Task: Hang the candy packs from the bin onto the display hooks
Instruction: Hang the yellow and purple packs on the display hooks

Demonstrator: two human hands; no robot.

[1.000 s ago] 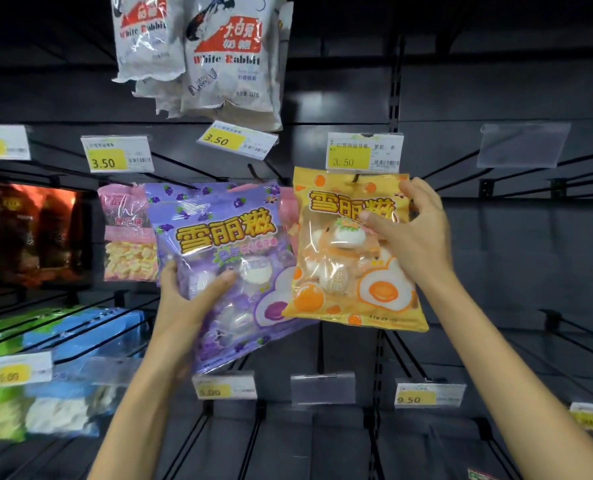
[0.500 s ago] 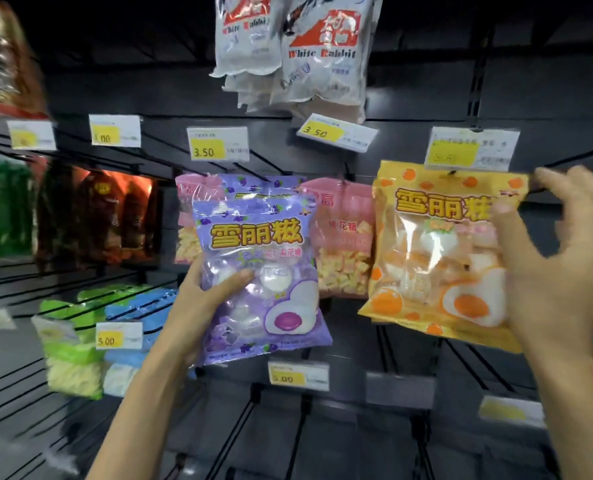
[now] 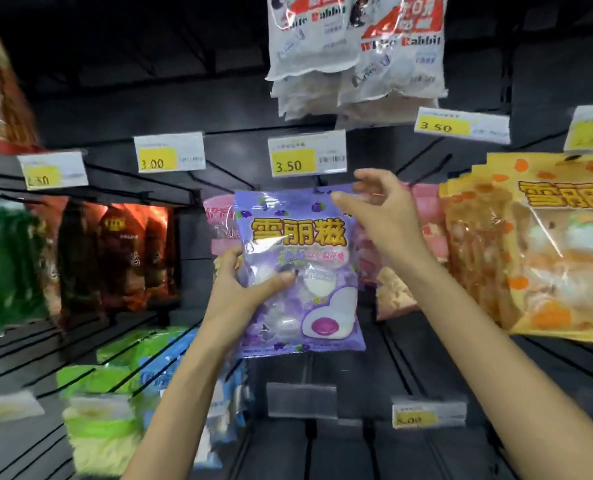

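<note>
Below 3.50 tag (image 3: 307, 153) | purple pack (image 3: 298, 271) gripped by left hand (image 3: 239, 299) | right hand (image 3: 388, 209) at top corner

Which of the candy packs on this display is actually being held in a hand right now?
The purple pack: the left hand grips its lower left side while the right hand reaches its top corner. The orange pack and pink packs hang untouched.

Held pack (image 3: 298, 268) left of hung packs (image 3: 544, 251)

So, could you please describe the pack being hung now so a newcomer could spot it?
Below the white packs up top, under the middle 3.50 tag, the left hand holds a purple pack. It alone is purple, with pink packs behind and orange packs to its right.
</note>
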